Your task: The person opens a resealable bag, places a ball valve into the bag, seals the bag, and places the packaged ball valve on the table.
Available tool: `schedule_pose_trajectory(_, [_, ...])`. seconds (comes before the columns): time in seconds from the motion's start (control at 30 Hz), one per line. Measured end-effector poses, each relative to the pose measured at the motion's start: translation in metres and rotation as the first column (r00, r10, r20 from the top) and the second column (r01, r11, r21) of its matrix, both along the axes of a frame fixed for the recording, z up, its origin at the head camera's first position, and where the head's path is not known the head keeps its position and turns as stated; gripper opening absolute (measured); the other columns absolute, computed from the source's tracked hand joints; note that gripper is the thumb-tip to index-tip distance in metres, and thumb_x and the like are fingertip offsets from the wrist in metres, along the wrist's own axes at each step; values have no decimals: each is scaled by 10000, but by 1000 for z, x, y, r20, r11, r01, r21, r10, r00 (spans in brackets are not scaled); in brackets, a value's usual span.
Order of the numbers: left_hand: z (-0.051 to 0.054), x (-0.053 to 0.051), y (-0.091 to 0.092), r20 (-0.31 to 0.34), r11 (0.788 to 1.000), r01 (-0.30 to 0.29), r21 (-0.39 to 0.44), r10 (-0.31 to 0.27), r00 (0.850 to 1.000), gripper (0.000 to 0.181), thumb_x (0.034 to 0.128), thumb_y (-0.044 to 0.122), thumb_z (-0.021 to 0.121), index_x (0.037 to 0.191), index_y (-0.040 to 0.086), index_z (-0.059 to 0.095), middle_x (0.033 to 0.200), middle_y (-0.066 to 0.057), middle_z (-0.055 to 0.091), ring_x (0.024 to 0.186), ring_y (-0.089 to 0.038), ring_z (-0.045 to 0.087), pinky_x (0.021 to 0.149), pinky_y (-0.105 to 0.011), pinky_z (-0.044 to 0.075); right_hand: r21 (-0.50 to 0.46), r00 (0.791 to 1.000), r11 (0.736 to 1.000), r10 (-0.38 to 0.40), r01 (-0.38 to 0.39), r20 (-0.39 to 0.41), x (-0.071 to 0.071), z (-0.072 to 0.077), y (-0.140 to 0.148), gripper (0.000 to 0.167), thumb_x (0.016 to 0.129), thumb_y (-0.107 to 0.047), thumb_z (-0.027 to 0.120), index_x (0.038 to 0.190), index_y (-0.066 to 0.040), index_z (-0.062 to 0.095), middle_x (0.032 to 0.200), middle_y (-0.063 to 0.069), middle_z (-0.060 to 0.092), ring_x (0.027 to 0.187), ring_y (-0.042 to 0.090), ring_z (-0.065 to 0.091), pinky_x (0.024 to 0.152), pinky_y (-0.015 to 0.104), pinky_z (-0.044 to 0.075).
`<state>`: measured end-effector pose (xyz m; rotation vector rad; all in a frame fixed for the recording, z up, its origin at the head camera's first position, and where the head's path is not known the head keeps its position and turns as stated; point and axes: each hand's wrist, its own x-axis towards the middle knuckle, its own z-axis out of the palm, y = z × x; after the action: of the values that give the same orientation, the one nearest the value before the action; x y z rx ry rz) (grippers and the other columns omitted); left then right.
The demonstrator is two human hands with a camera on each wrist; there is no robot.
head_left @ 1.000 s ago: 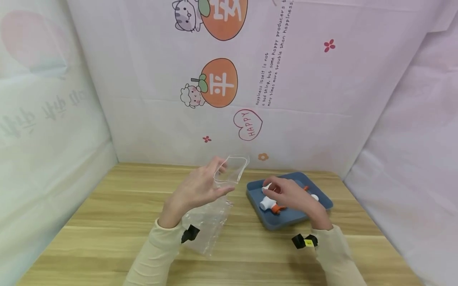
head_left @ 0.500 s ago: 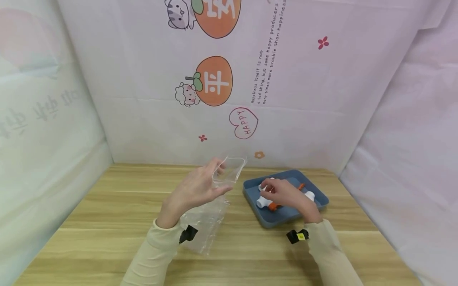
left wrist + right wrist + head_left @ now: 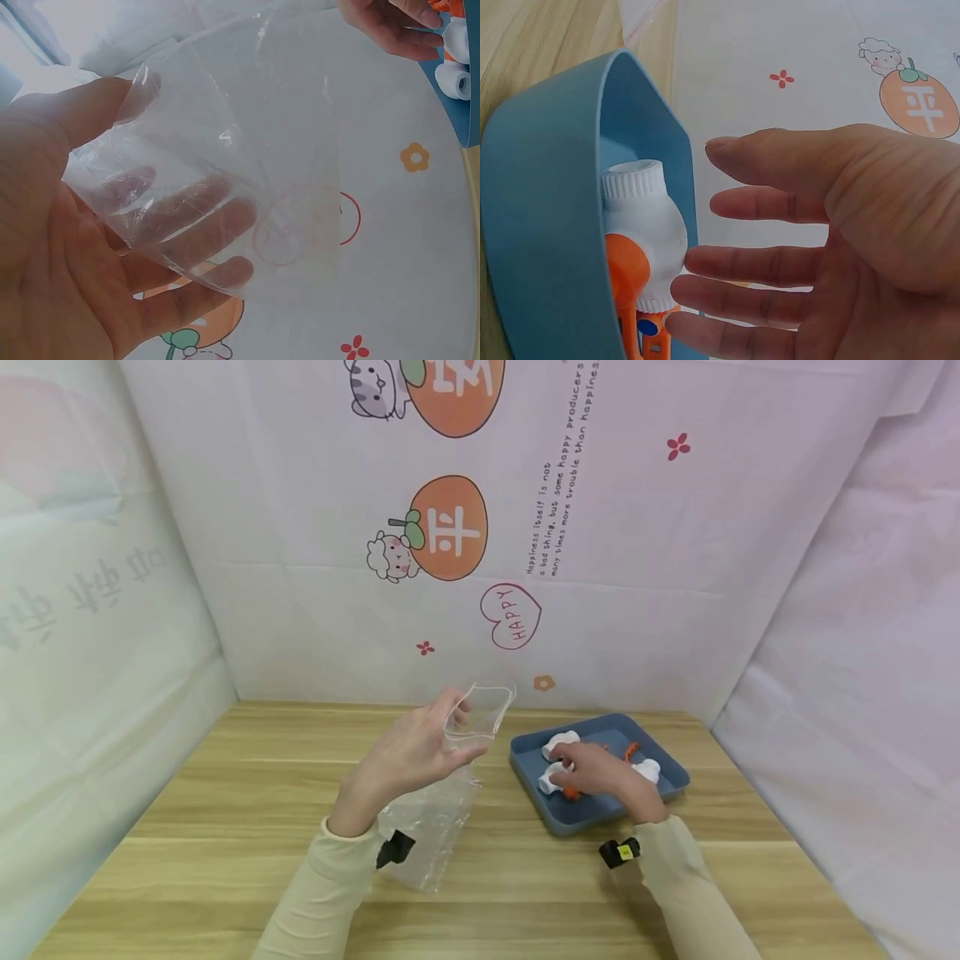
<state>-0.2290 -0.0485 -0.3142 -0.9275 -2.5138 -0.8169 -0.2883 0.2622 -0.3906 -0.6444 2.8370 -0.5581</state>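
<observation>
A: Where do we find the left hand [image 3: 408, 758]?
B: Left of centre, raised above the worktop [image 3: 187, 827]. We see it curved round a clear plastic bag [image 3: 259, 127], thumb on one side and fingers on the other, grasping it with the mouth spread open.
A: And the plastic sheet [image 3: 429, 839] under that wrist?
B: It lies flat on the worktop. We can't tell whether it is another bag.
A: What about the right hand [image 3: 600, 770]?
B: It is over the blue tray [image 3: 531, 768], its fingers loosely extended and grasping nothing. In the right wrist view we find the fingertips right by a white fitting with a ribbed collar; we can't be sure they touch it.
A: How many do we count?
B: Three show in the tray: the front white fitting [image 3: 553, 779], the rear white fitting [image 3: 558, 743] behind it, and the far-right white fitting [image 3: 648, 771] by the right wrist. We also see orange parts [image 3: 632, 750] among them.
A: Behind everything, we have a printed cloth [image 3: 615, 652].
</observation>
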Motion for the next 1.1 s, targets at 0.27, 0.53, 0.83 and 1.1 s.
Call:
schedule_pose_trajectory(0.27, [1,0,1,13,1000,0,-8,0,1000,474,849,342,764,1168,107,505,1097,-88,713,832,-221,694,721,-352,543,41,994,997,75,-72,-79,-3,-3,-5,315,919,-195,660,1184,-27,634,1098,153,639,944,257,609,838,431,511])
schedule_pose_trajectory(0.53, [-1,0,0,27,1000,13,-24,-12,1000,509,845,338,771,1202,109,491,1101,-76,712,842,-204,694,729,-337,541,184,991,981,76,-54,-113,-3,-12,-13,328,902,-200,693,1190,-55,635,1065,133,576,885,202,520,761,372,482])
schedule_pose_trajectory(0.83, [-2,-1,0,40,999,37,-33,-35,999,540,842,349,772,1243,120,492,1083,-54,705,791,-156,667,697,-288,517,246,994,968,-14,41,-111,-5,-26,-18,382,907,-161,695,1271,-92,604,1150,173,523,821,201,537,733,384,511])
schedule_pose_trajectory(1.1, [-2,-2,1,38,998,48,-44,-46,998,567,851,362,762,1281,120,482,1083,-58,702,745,-129,643,664,-266,500,214,987,977,17,18,-162,-4,-33,-19,354,869,-108,717,1203,-60,608,1124,173,559,857,223,581,736,404,523])
